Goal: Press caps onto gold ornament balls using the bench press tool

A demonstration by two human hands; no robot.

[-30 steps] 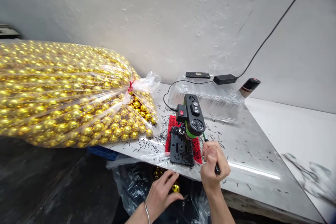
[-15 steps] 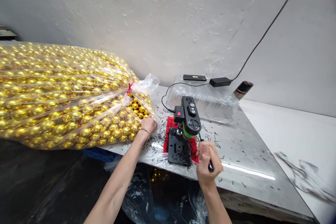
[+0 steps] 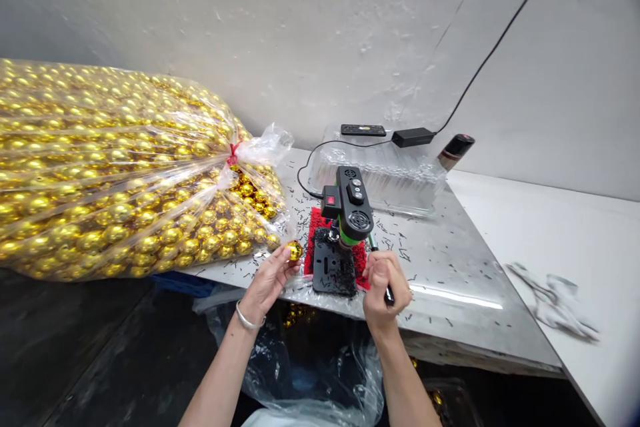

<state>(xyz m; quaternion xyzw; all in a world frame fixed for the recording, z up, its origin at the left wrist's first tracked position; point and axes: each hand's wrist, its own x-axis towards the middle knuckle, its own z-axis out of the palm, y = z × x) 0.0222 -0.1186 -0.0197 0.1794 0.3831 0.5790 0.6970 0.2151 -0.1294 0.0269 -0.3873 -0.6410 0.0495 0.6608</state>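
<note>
Between the fingertips of my left hand (image 3: 273, 278) is a shiny gold ball (image 3: 295, 251), held just left of the small black drill press (image 3: 355, 203). My right hand (image 3: 386, 288) is wrapped round the press's black lever handle (image 3: 389, 295). Under the press head, the black slotted base plate (image 3: 329, 265) is strewn with dark shavings and rests on a red mat (image 3: 316, 219). A large clear bag of gold balls (image 3: 125, 180), tied with a red string (image 3: 233, 154), lies on the left with an opening near its tied end.
Behind the press stands a clear plastic tray (image 3: 400, 199), with a power adapter (image 3: 413, 137) and a black remote-like object (image 3: 363, 130) by it. A dark-capped can (image 3: 455, 151) leans behind. White cloth (image 3: 555, 300) lies right. An open plastic bag (image 3: 310, 380) hangs below the table edge.
My left hand has come out of the bag's opening and moved toward me with a gold ball in its fingers. My right hand still grips the lever. The view has shifted slightly.
</note>
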